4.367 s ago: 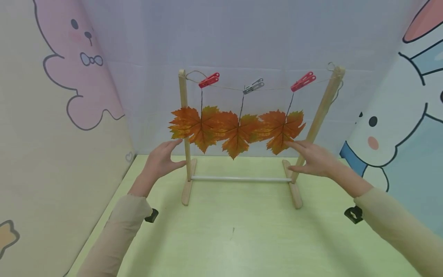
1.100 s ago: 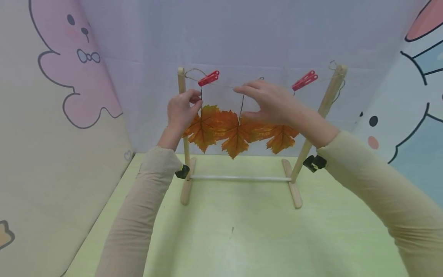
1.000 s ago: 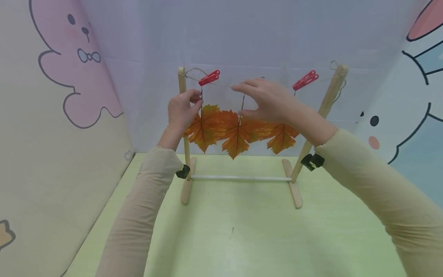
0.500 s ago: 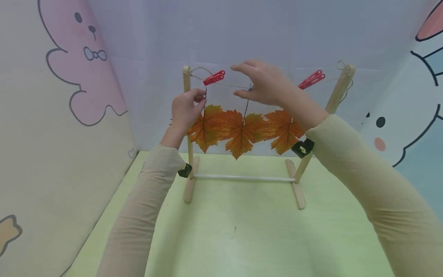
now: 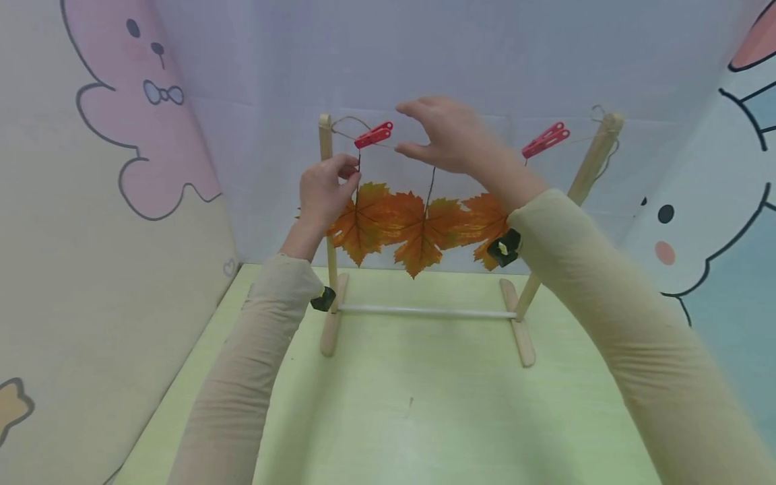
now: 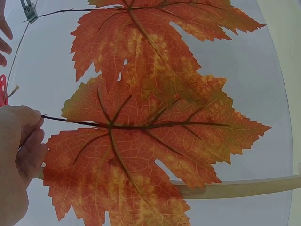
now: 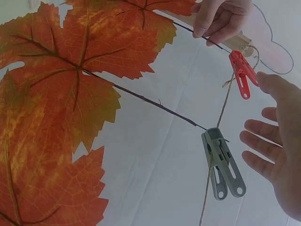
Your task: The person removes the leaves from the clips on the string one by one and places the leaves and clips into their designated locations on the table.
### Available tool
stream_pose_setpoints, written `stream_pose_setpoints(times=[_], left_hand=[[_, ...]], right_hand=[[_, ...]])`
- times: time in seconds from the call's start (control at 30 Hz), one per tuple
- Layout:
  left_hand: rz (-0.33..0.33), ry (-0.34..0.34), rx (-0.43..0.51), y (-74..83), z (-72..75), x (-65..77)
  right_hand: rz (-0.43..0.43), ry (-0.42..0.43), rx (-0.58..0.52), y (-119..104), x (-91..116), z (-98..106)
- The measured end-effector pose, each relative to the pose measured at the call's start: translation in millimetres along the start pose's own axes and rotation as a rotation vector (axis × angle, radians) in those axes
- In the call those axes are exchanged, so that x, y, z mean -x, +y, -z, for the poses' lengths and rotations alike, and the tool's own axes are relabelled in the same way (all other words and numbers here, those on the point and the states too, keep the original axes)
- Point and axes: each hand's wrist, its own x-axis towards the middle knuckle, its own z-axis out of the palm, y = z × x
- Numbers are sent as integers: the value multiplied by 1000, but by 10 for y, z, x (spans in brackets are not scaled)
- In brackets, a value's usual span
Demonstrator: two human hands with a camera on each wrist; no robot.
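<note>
Three orange autumn leaves hang from a string: a left leaf [image 5: 359, 232], a middle leaf [image 5: 422, 236] and a right leaf [image 5: 485, 210]. My left hand [image 5: 324, 192] pinches the dark stem [image 6: 56, 118] of the left leaf, just below a red clothespin [image 5: 374, 135] that clips it to the string. My right hand [image 5: 451, 135] has its thumb and fingers spread close to that clothespin's handles; whether the thumb touches them I cannot tell. A grey clothespin [image 7: 223, 162] on the middle stem is hidden behind my right hand in the head view.
The string runs between two wooden posts, left [image 5: 326, 141] and right [image 5: 597, 155]. A white rod [image 5: 427, 311] joins their feet on the pale green table [image 5: 412, 417]. Another red clothespin [image 5: 545, 139] holds the right leaf. Cartoon-printed walls stand on both sides.
Both hands have risen from beside the posts. My left hand has taken hold of the left stem; my right hand has moved left and up past the grey clothespin towards the left red one.
</note>
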Motion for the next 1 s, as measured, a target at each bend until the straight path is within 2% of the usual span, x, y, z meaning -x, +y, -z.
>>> stream_pose_setpoints(times=[0.23,0.43,0.77,1.0], left_hand=[[0,-12,-4,11,24,-6],[6,-16,11,23,18,3],[14,-14,22,62,4,-1],[16,-10,53,80,-23,10]], right_hand=[[-41,-30,-16,-10,-61,-52],[-37,-40,-23,0,-95,-78],[-31,-20,-47,-38,-157,-139],[5,33,-36,-44,-157,-202]])
